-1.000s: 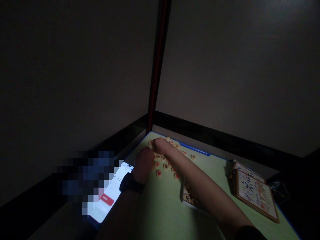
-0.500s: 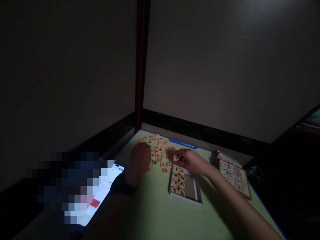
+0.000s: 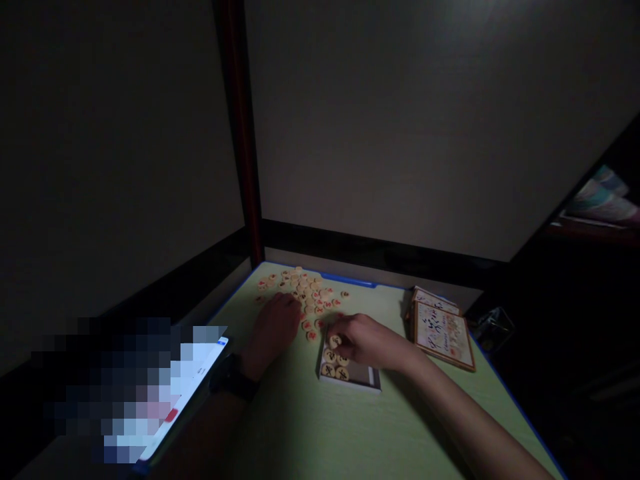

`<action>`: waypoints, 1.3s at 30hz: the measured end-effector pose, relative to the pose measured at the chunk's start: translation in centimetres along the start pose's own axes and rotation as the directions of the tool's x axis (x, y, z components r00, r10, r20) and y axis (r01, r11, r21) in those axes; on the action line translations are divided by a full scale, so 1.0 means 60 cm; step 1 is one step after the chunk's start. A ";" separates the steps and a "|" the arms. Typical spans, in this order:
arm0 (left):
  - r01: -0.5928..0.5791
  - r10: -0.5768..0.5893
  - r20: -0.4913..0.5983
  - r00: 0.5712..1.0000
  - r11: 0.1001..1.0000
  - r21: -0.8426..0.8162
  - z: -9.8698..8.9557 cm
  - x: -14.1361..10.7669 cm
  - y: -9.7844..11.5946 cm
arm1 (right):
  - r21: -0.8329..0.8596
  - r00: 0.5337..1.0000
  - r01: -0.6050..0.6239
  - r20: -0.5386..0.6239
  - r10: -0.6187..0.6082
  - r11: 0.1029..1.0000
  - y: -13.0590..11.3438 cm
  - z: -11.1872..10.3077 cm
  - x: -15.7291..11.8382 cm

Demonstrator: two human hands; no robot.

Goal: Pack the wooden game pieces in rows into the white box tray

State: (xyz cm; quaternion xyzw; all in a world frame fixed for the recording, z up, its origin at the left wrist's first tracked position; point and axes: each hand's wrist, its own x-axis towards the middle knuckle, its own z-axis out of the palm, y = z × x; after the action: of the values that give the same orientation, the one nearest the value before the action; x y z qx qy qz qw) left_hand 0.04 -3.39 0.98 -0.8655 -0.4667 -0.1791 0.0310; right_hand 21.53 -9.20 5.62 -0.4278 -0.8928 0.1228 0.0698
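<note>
Round wooden Chinese chess pieces with red or dark characters lie loosely spread at the table's far end. My left hand, a dark watch on its wrist, rests at the near left side of them. Its fingers are curled and pressed together; whatever lies under the fingertips is hidden. A shallow box sits nearer me, with several pieces in rows along its left side. Over the box's far part is my right hand, closed in a pinch. A chess piece shows at its fingertips, which are partly hidden.
A lit phone, partly blurred out, is at the left. Toward the right edge of the green table lie boxes with Chinese writing. Walls close off the back and left. Shelf items show at far right.
My right hand has moved from the near edge of the spread pieces to over the box, bringing a piece. My left hand stays by the pieces. The view has turned slightly right.
</note>
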 end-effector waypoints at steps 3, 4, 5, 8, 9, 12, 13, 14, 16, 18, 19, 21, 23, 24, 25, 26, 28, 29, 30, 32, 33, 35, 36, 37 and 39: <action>-0.014 0.014 -0.004 1.000 1.000 -0.015 0.004 -0.001 -0.001 | -0.023 1.000 0.001 -0.016 -0.001 1.000 0.003 0.002 0.000; -0.013 0.013 -0.004 1.000 1.000 -0.017 0.005 -0.001 -0.002 | -0.034 0.999 -0.015 -0.037 0.014 0.999 0.007 0.004 0.001; -0.011 0.011 -0.005 1.000 1.000 -0.017 0.005 -0.001 -0.003 | -0.041 0.997 -0.037 -0.065 0.035 0.998 0.013 0.006 0.003; -0.008 0.008 0.002 1.000 1.000 -0.008 0.008 0.001 -0.007 | -0.023 0.987 -0.077 -0.145 0.072 0.997 0.028 0.016 0.008; -0.010 0.010 0.006 1.000 1.000 -0.004 0.009 0.001 -0.007 | -0.011 0.985 -0.069 -0.158 0.067 0.998 0.031 0.020 0.010; -0.010 0.010 0.019 1.000 1.000 0.004 0.010 0.001 -0.007 | -0.005 0.984 -0.035 -0.177 0.033 0.999 0.035 0.034 0.013; -0.004 0.004 0.021 1.000 1.000 0.002 0.009 0.001 -0.007 | -0.011 0.983 -0.027 -0.182 0.025 1.000 0.034 0.038 0.014; 0.004 -0.004 0.025 1.000 1.000 0.000 0.009 0.001 -0.007 | -0.014 0.982 -0.021 -0.188 0.018 1.000 0.034 0.039 0.014; 0.020 -0.020 0.033 0.999 1.000 -0.003 0.007 0.001 -0.008 | -0.007 0.980 -0.009 -0.201 0.007 1.000 0.034 0.037 0.014; 0.030 -0.031 0.037 0.999 1.000 0.003 0.006 0.001 -0.011 | 0.014 0.976 -0.012 -0.217 0.014 1.000 0.038 0.026 0.011; 0.031 -0.031 0.040 0.999 0.999 0.008 0.007 0.001 -0.013 | 0.025 0.973 -0.027 -0.227 0.032 0.999 0.041 0.017 0.008; 0.023 -0.023 0.041 0.999 1.000 0.015 0.008 0.001 -0.017 | 0.039 0.969 -0.076 -0.231 0.083 0.996 0.049 -0.001 0.001; 0.018 -0.018 0.038 0.999 1.000 0.009 0.008 0.001 -0.018 | 0.048 0.973 -0.125 -0.191 0.132 0.991 0.055 -0.016 -0.006; 0.017 -0.017 0.036 0.999 1.000 0.001 0.008 0.001 -0.017 | 0.054 0.976 -0.146 -0.157 0.153 0.988 0.057 -0.021 -0.009; 0.018 -0.018 0.035 0.999 1.000 -0.006 0.008 0.000 -0.016 | 0.060 0.978 -0.167 -0.119 0.173 0.984 0.057 -0.024 -0.011; 0.021 -0.020 0.035 0.999 1.000 -0.013 0.007 0.000 -0.015 | 0.062 0.978 -0.185 -0.085 0.190 0.981 0.057 -0.024 -0.011; 0.024 -0.023 0.040 0.999 1.000 -0.021 0.006 0.000 -0.013 | 0.049 0.978 -0.201 -0.040 0.204 0.978 0.053 -0.020 -0.010; 0.024 -0.023 0.040 0.999 0.999 -0.024 0.005 0.001 -0.012 | 0.033 0.979 -0.202 -0.026 0.203 0.979 0.050 -0.016 -0.008; 0.022 -0.021 0.037 0.999 0.999 -0.028 0.005 0.001 -0.012 | 0.011 0.979 -0.201 -0.015 0.201 0.980 0.047 -0.012 -0.006; -0.001 0.002 0.017 1.000 0.999 -0.051 0.005 0.002 -0.011 | -0.024 0.977 -0.212 -0.003 0.212 0.977 0.043 -0.004 -0.002; -0.022 0.022 -0.002 1.000 0.997 -0.074 0.005 0.002 -0.009 | -0.032 0.975 -0.221 0.000 0.221 0.975 0.042 0.000 -0.001; -0.083 0.078 -0.042 0.996 0.987 -0.138 0.006 0.002 -0.003 | -0.028 0.972 -0.233 -0.006 0.233 0.972 0.043 0.004 0.001; -0.124 0.115 -0.058 0.992 0.976 -0.179 0.006 0.002 0.003 | -0.022 0.973 -0.232 -0.013 0.232 0.972 0.044 0.005 0.001; -0.164 0.152 -0.069 0.986 0.961 -0.222 0.006 0.001 0.009 | -0.019 0.973 -0.228 -0.022 0.228 0.973 0.045 0.005 0.000; -0.231 0.221 -0.069 0.973 0.922 -0.312 0.006 -0.002 0.022 | -0.016 0.975 -0.222 -0.040 0.221 0.975 0.048 0.006 -0.001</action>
State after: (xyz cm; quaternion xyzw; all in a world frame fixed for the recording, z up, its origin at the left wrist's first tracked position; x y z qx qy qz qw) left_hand 1.19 -4.15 0.77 -0.9043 -0.3282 -0.2609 -0.0807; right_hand 23.64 -7.52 4.48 -0.5274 -0.8393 0.1126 0.0682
